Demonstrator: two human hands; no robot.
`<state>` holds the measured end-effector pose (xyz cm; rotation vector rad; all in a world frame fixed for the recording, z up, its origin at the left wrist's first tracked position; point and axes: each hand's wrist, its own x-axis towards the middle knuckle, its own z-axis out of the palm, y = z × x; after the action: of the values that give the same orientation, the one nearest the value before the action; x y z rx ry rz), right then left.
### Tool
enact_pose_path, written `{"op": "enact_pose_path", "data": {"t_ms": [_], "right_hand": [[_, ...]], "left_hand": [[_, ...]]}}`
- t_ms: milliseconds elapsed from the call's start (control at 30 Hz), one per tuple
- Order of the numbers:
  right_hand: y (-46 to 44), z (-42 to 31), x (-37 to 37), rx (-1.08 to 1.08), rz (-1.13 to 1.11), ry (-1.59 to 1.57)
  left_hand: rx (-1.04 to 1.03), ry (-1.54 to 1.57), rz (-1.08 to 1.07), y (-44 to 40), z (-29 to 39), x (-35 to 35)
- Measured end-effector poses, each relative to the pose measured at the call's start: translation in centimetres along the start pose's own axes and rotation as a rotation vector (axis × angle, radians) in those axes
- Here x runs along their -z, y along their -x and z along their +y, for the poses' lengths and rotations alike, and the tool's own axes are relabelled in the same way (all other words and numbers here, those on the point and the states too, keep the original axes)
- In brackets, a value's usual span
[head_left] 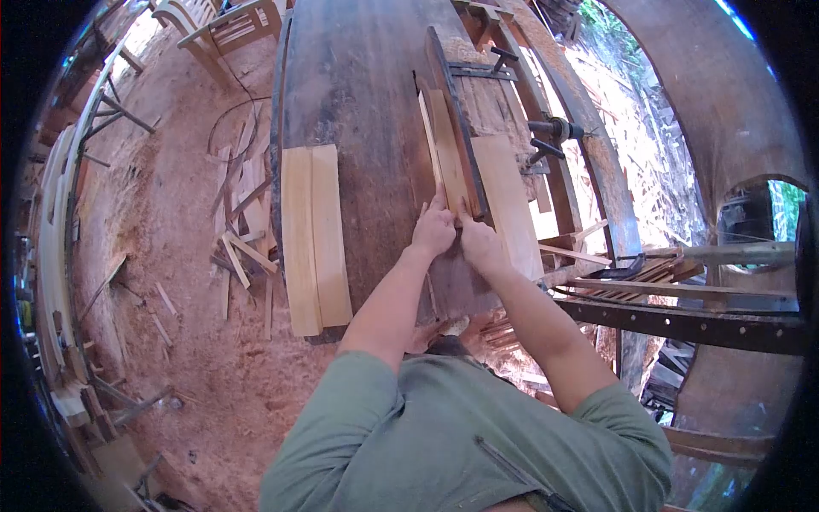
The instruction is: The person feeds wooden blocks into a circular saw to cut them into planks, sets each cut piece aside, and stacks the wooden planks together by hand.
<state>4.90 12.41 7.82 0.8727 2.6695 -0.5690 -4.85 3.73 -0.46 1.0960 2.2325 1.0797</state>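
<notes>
Guiding step, seemingly: left hand (435,230) and right hand (483,246) are steadying a board's (444,145) near end — whether either is closing around it, one cannot tell. The board is lying on the table (371,102), left of the fence (462,141) — the next move calls for keeping it aligned.

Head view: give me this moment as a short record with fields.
Surface: dark worktable
Left hand: index finger extended, at the near end of the wooden piece
Right hand: at the same end, beside the left hand; exact grip unclear
Guide: dark bar along the piece's right side
Other wood: two pale boards at the table's left edge; single board right of the bar
Ground: wood scraps left of the table
</notes>
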Motion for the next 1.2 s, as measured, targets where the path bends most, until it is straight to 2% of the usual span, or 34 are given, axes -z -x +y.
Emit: {"op": "enact_pose_path", "data": {"t_ms": [133,200,333,400,500,533,600,633,700,733,800,933,967,1000,1033,1067,1100,1133,1167,1200], "right_hand": [[-0.8,0.6,0.3,-0.028,-0.028,0.027],[-1.3,1.1,-1.0,0.071,0.096,0.021],[-1.0,1.4,-1.5,0.034,0.072,-0.016],[0.0,1.9,-2.0,0.006,-0.004,0.073],[4.1,3.3,-3.6,0.042,-0.041,0.052],[6.6,3.8,-4.1,0.047,-0.069,0.037],[12.3,4.2,-3.7,0.039,-0.163,0.024],[15.2,3.9,-2.9,0.024,-0.230,0.019],[18.2,4.9,-3.5,0.047,-0.232,-0.075],[18.6,5.9,-4.3,0.060,-0.222,-0.076],[18.6,7.4,-6.6,-0.064,0.051,-0.354],[17.9,5.0,-8.9,-0.259,0.310,-0.576],[18.0,4.7,-9.1,-0.263,0.303,-0.585],[18.1,4.4,-9.2,-0.204,0.181,-0.697],[18.0,3.7,-9.4,-0.135,0.058,-0.810],[17.8,3.5,-10.1,-0.129,0.057,-0.811],[17.6,3.6,-11.3,0.047,0.000,-0.826],[17.6,3.2,-11.6,0.224,-0.058,-0.835],[17.3,2.5,-12.0,0.231,-0.061,-0.828],[17.0,0.1,-11.5,0.172,-0.060,-0.949]], "left_hand": [[-0.008,0.017,0.003,-1.0,-0.6,-0.2],[-0.004,-0.019,0.011,-1.4,-0.7,-0.3],[0.009,-0.018,-0.050,-0.5,0.4,0.7],[0.178,0.303,-0.064,1.6,2.0,0.5],[0.140,0.286,-0.005,6.4,1.7,-2.6],[-0.004,0.202,0.230,9.0,3.0,-3.1],[0.103,0.577,0.199,13.3,4.1,-4.4],[0.243,0.274,0.201,15.9,6.0,-3.5],[0.308,0.104,0.056,19.1,4.9,-5.9],[0.303,0.097,0.070,19.4,5.1,-5.5],[0.401,0.455,-0.141,20.9,4.8,-4.2],[0.334,0.256,-0.092,22.3,2.4,-1.7],[0.158,0.301,0.081,23.5,2.2,-0.2],[-0.021,0.342,0.249,24.7,2.3,1.9],[-0.070,0.082,0.386,26.6,1.3,5.4],[-0.121,-0.174,0.526,28.1,1.0,9.0],[-0.074,0.148,0.679,28.3,4.1,13.7],[-0.142,-0.056,0.806,28.7,2.9,16.2],[0.117,0.249,0.712,29.8,-0.1,18.9],[0.231,0.114,0.734,30.2,-1.6,21.5]]}}
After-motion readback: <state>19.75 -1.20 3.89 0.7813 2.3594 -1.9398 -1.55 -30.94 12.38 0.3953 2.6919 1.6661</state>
